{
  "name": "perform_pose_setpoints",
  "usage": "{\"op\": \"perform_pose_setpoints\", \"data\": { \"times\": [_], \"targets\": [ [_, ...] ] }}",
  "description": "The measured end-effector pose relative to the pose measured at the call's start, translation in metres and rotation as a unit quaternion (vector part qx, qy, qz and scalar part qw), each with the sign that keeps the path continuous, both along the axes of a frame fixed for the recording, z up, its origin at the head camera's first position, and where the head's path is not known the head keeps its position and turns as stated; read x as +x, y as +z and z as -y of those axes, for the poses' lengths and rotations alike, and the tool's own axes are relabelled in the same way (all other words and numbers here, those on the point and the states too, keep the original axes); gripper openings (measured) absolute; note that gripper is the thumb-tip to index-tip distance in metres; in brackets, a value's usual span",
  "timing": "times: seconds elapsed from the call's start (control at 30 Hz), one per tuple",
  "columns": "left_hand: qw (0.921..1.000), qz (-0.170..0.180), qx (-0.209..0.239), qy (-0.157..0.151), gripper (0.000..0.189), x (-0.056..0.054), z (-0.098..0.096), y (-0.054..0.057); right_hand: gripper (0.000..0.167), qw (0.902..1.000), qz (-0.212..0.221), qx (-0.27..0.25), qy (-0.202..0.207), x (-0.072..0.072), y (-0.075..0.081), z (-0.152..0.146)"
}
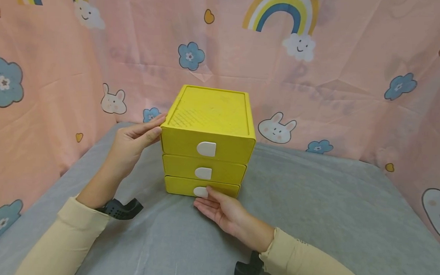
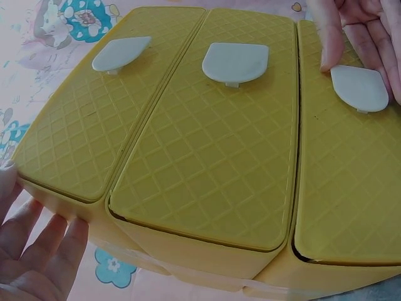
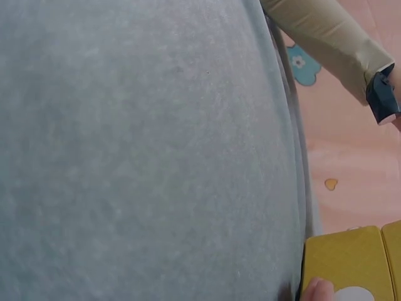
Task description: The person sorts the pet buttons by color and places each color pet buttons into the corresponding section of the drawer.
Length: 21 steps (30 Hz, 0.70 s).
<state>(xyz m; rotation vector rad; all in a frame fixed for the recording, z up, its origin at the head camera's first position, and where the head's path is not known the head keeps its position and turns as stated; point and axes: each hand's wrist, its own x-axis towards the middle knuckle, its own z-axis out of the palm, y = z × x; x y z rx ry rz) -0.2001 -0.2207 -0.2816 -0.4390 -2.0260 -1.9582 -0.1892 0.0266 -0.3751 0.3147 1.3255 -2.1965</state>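
A yellow three-drawer box [image 1: 210,109] with white tab handles stands on the grey cloth, all its drawers closed. My left hand [image 1: 134,140] rests against its left side near the top front corner, fingers fairly straight. In the left wrist view, those fingertips [image 2: 72,235] lie along the side wall. The right hand [image 1: 224,212] is at the bottom drawer, its thumb tip beside the white handle [image 1: 200,192] and its extended fingers below it. The left wrist view has thumb and fingers on either side of that handle [image 2: 361,89].
Grey cloth [image 1: 334,198] covers the table around the box. Behind and at both sides hangs a pink curtain [image 1: 143,41] printed with rainbows, flowers and rabbits. A black wrist mount [image 1: 123,209] sits on the left forearm, another [image 1: 249,268] on the right.
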Motion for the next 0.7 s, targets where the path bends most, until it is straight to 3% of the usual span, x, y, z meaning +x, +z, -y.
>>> {"op": "perform_pose_setpoints", "data": {
  "times": [0.33,0.7],
  "targets": [
    [0.9999,0.009,-0.003,0.004,0.043,0.000,-0.001,0.000,0.043,0.9993,-0.019,0.029,0.011,0.001,-0.001,-0.008],
    [1.0000,0.001,-0.001,0.002,0.041,-0.001,0.000,-0.002,0.051,0.9935,-0.062,0.089,0.033,-0.003,0.010,-0.070]
  ]
}}
